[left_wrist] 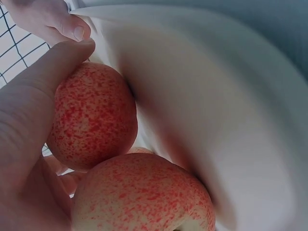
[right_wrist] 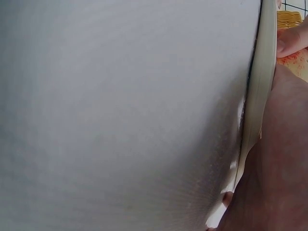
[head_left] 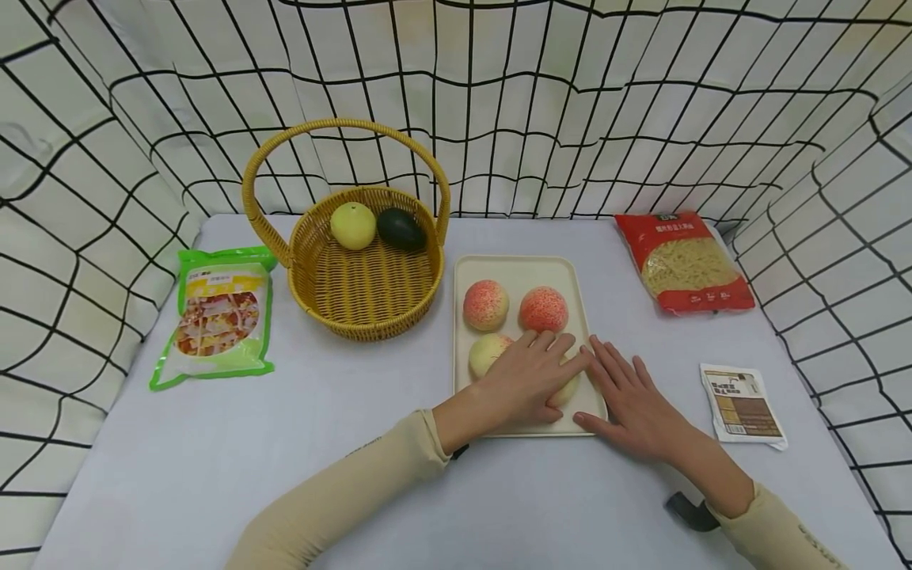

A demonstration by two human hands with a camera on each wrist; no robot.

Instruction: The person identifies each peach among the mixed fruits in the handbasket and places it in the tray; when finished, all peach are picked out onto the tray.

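Observation:
Several peaches, yellowish with red speckles, sit on a cream rectangular tray [head_left: 516, 269]. My left hand [head_left: 530, 372] reaches over the tray and grips the near right peach [head_left: 566, 392], which it mostly covers from above. In the left wrist view the thumb and fingers curl around this peach [left_wrist: 94, 115], and another peach [left_wrist: 144, 197] lies close beside it. Two redder peaches, one at far left [head_left: 486, 305] and one at far right [head_left: 544, 309], stand beyond the fingers. My right hand [head_left: 634, 404] rests at the tray's right edge with its fingers straight, holding nothing.
A wicker basket [head_left: 363, 324] with a tall handle holds a yellow-green round fruit [head_left: 352, 226] and a dark avocado [head_left: 401, 229]. A green-edged food bag [head_left: 221, 317] lies left, a red pasta bag [head_left: 684, 261] and small white packet [head_left: 743, 404] right. Black netting [head_left: 470, 119] surrounds the table.

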